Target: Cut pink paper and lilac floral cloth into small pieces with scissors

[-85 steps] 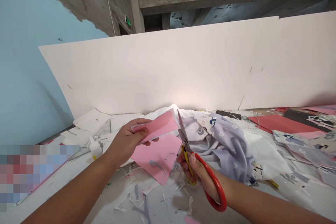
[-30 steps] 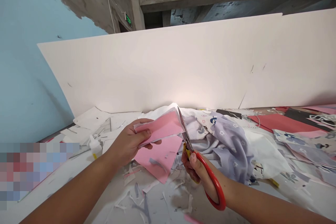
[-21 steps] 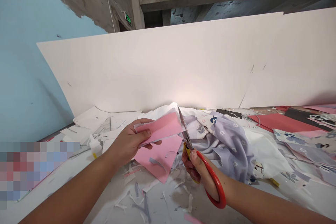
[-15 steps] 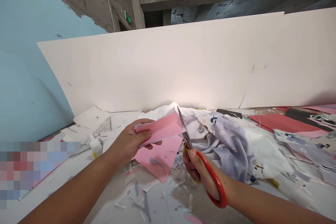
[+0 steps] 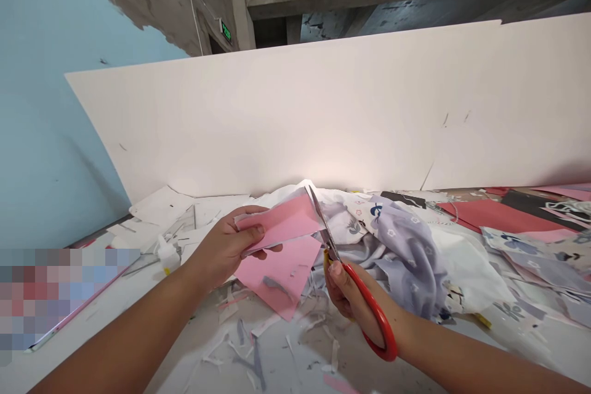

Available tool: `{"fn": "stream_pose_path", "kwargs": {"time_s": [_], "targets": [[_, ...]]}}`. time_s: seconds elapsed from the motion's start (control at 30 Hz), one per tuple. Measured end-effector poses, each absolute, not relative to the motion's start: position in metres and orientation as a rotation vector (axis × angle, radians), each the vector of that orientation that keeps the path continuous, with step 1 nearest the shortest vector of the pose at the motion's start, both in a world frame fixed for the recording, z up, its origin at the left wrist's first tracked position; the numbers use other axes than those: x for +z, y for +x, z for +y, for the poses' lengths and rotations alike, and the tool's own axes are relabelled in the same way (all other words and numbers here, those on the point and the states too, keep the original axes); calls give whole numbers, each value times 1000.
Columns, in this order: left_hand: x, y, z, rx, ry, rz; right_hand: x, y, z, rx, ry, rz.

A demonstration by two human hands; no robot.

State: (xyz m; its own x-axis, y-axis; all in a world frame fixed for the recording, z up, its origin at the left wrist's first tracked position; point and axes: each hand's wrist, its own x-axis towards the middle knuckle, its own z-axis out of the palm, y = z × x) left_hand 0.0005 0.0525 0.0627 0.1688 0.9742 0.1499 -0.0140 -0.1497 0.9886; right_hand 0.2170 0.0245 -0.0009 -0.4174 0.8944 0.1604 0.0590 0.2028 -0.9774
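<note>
My left hand (image 5: 237, 235) pinches a pink rectangular piece (image 5: 286, 220) with a pale edge, thumb on top and fingers beneath; whether it is paper or card backed with cloth I cannot tell. Red-handled scissors (image 5: 379, 320) are in my right hand (image 5: 345, 292), their blades pointing up and away. The blades run along the right end of the pink piece, nearly closed. Below it, another pink sheet (image 5: 281, 274) lies on the table with a small grey scrap on top.
Crumpled lilac and white flowered cloth (image 5: 406, 252) is heaped behind my right hand. Thin offcuts (image 5: 252, 357) litter the white table. A white glue bottle (image 5: 167, 253) stands at left. Red sheets (image 5: 480, 215) and patterned pieces lie at right. A white panel (image 5: 295, 117) rises behind.
The pink piece and my left hand have shifted slightly left. The scissors remain at its right end, with little visible movement.
</note>
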Motion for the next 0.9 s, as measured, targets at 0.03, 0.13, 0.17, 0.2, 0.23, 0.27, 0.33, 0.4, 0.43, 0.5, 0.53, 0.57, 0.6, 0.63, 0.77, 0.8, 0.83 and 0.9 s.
{"fn": "stream_pose_path", "kwargs": {"time_s": [0.03,0.13,0.17,0.2,0.23,0.27,0.33,0.4,0.43,0.5,0.53,0.57,0.6,0.63,0.77,0.8,0.83,0.9], "targets": [[63,0,53,1195,1399,1016,-1,218,24,1304,-890,-1682],[65,-2,53,1208,1411,1033,-2,220,24,1268,-888,-1716],[65,-2,53,1210,1415,1038,-2,220,23,1257,-903,-1734],[65,-2,54,1211,1418,1046,-2,221,23,1249,-920,-1751],[66,-2,54,1207,1423,1053,-2,221,23,1246,-934,-1767],[66,-3,54,1202,1429,1058,-2,221,22,1246,-945,-1775],[66,-3,54,1182,1438,1055,-3,222,23,1251,-948,-1775],[66,-3,54,1163,1445,1041,-4,221,24,1257,-939,-1766],[65,-3,54,1156,1451,1033,-4,221,24,1258,-935,-1764],[64,-3,54,1150,1469,1030,-3,221,25,1258,-935,-1765],[64,-3,54,1148,1481,1036,-3,220,25,1257,-940,-1762],[63,-3,54,1144,1490,1045,-2,220,25,1258,-944,-1759],[63,-3,54,1138,1497,1054,-2,220,25,1263,-948,-1756],[63,-3,55,1131,1502,1059,-2,220,25,1270,-950,-1751],[62,-3,55,1094,1502,1037,-6,220,26,1301,-938,-1715],[62,-3,55,1087,1499,1031,-7,220,27,1302,-931,-1706],[62,-3,55,1084,1496,1027,-9,220,27,1299,-923,-1700],[62,-3,55,1086,1490,1023,-11,219,28,1291,-909,-1697]]}}
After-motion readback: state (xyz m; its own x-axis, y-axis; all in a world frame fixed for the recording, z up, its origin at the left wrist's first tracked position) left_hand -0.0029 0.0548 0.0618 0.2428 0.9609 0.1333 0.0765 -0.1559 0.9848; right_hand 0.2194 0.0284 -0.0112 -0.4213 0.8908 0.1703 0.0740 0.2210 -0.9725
